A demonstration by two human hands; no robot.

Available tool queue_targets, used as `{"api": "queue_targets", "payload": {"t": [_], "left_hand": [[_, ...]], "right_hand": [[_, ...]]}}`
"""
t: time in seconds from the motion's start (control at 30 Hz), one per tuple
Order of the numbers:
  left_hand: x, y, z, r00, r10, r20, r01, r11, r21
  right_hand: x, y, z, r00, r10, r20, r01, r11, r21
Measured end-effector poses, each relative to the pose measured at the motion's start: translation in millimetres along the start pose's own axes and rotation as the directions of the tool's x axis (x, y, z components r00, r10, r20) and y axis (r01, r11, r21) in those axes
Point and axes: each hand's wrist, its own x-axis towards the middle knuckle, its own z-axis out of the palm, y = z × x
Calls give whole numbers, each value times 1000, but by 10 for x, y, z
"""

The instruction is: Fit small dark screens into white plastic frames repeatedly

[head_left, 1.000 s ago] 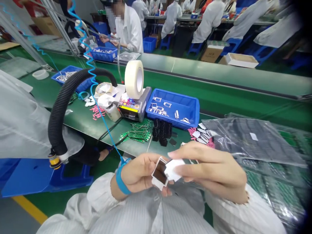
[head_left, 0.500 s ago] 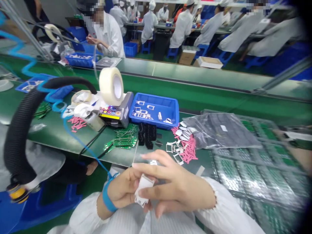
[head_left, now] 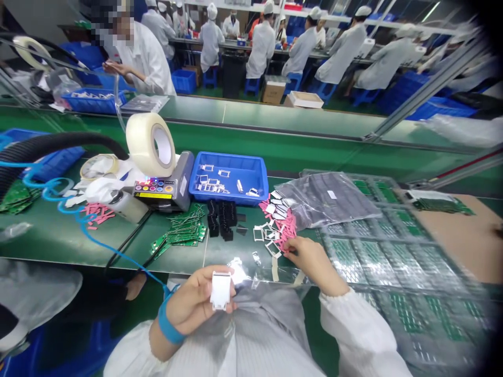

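1. Pinching the white rectangular part [head_left: 221, 292], the left hand [head_left: 194, 296] in the head view holds it just off the table's [head_left: 223, 252] near edge.
2. Fingertips of the right hand [head_left: 312, 260] meet the pink strips [head_left: 288, 226], inward from that edge; whether that grip pinches one, I cannot tell.
3. Crowded strips might come up doubled, or loose white frames [head_left: 255, 234] get nudged.

Left hand [head_left: 190, 302], blue strap [head_left: 170, 320] at wrist, holds a white-faced framed part [head_left: 221, 290] between thumb and fingers. Right hand [head_left: 312, 262] has its fingertips at the near edge of a pile of pink strips [head_left: 287, 229]; whether they grip one cannot be told. Beyond the hands: blue bin [head_left: 248, 168] containing small white frames, green circuit boards [head_left: 183, 231] heaped left of black parts [head_left: 225, 222], tape roll [head_left: 142, 144] on a dispenser [head_left: 183, 180].
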Motion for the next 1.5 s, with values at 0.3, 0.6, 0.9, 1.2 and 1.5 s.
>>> {"api": "queue_targets", "payload": {"t": [0.3,0.6,0.9,1.2,1.5], "left_hand": [[-10,-10,38,1000,17,-11,-16,998,53],[-36,40,129,997,58,-54,-54,996,77],[5,26,100,994,31,-105,-25,998,60],[6,75,144,987,67,-143,-56,996,76],[17,56,178,987,84,-136,-60,984,170]], "right_hand": [[-14,27,167,994,-72,-83,59,987,-150],[-27,66,241,992,-101,-74,90,986,-141],[-62,84,400,983,-61,-175,41,992,-116],[-70,-128,106,946,-121,-301,83,987,-137],[-197,-1342,-647,696,-599,-395,652,758,0]]}}
